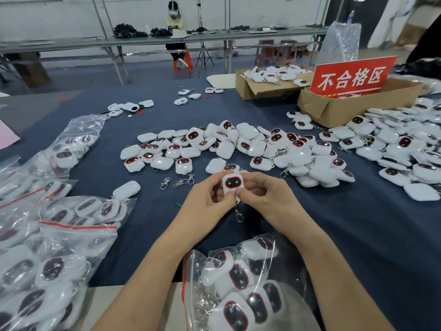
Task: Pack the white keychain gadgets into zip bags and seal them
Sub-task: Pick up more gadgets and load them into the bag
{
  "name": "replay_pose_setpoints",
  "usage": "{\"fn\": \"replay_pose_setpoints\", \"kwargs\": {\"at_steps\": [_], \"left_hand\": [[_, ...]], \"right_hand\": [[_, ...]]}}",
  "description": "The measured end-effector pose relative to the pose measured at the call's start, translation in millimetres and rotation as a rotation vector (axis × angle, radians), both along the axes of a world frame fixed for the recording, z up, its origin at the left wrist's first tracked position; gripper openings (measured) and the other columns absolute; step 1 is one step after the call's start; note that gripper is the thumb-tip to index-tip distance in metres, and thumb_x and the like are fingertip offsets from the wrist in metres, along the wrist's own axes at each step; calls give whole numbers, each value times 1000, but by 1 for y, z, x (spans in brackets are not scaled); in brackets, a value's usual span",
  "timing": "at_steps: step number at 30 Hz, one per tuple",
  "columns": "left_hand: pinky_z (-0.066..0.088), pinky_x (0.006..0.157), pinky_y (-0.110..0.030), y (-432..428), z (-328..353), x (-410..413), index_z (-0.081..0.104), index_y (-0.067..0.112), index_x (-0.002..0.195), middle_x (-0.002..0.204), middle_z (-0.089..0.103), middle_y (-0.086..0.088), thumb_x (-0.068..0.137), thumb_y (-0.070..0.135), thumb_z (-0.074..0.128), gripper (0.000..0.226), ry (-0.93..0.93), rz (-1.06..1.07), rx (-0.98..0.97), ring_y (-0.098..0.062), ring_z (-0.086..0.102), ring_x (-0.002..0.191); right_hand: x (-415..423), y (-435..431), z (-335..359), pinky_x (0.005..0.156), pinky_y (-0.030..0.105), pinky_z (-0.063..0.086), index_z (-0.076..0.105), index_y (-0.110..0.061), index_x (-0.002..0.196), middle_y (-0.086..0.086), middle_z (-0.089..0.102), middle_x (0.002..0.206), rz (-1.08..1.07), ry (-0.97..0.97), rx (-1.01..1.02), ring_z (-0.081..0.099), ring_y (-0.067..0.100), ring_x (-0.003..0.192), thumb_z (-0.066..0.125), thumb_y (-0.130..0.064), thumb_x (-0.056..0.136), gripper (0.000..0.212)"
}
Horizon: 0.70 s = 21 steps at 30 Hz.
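1. While both hands meet above the blue table (358, 235), they pinch one white gadget (232, 183) between them, its dark red-rimmed face turned up toward the camera.
2. The left hand (210, 199) grips the gadget's left edge with thumb and fingers closed on it.
3. The right hand (260, 194) grips the right edge and lower corner, thumb pressed on the front near the bottom.
4. A metal clasp (239, 215) hangs free below the gadget, between the wrists.
5. Just beneath the forearms, at the table's near edge, lies a zip bag (238, 283) already holding several gadgets; whether its red-lined mouth on the left side is sealed I cannot tell.
6. To the left sits a heap of filled bags (59, 235), red strips showing, with one more filled bag (71, 144) farther back.
7. A loose pile (238, 146) of gadgets spreads across the middle of the table just beyond the hands, and a larger pile (401, 149) lies to the right.
8. Three spare clasps (177, 182) lie on the cloth left of the hands, near a lone gadget lying face down.
9. At the far right stand two cardboard boxes (334, 111), the nearer one carrying a red sign (353, 76) with white characters.
10. Across the room a seated person (175, 25) works at a long bench.
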<state>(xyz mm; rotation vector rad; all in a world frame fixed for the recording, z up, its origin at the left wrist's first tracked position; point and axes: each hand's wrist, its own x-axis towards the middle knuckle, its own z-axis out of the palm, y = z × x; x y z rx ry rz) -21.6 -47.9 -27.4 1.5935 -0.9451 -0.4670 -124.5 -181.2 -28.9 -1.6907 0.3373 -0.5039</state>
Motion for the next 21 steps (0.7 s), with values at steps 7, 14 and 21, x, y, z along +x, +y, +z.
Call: {"fn": "replay_pose_setpoints", "kwargs": {"at_steps": [7,14,21], "left_hand": [[55,91,-27,-1,-2,1,67,33,122,107,75,5,95,8,62,37,-15,15,15,-20,68,102],[52,76,-13,-2,2,0,69,29,110,94,76,13,95,12,68,23,117,78,-93,1,68,84],[51,81,-21,-3,4,-4,71,45,99,101,72,17,93,22,73,23,-95,163,-116,-3,66,89]], "right_hand": [[2,-1,-5,79,16,52,73,-32,106,-9,77,88,-31,11,-72,71,3,82,73,-13,90,24],[0,0,-4,86,19,53,60,-56,117,-15,75,99,-44,-25,-123,70,3,89,69,-24,95,40],[2,7,0,85,24,56,70,-37,109,-8,74,103,-86,-131,-69,70,11,92,67,-21,97,21]]}}
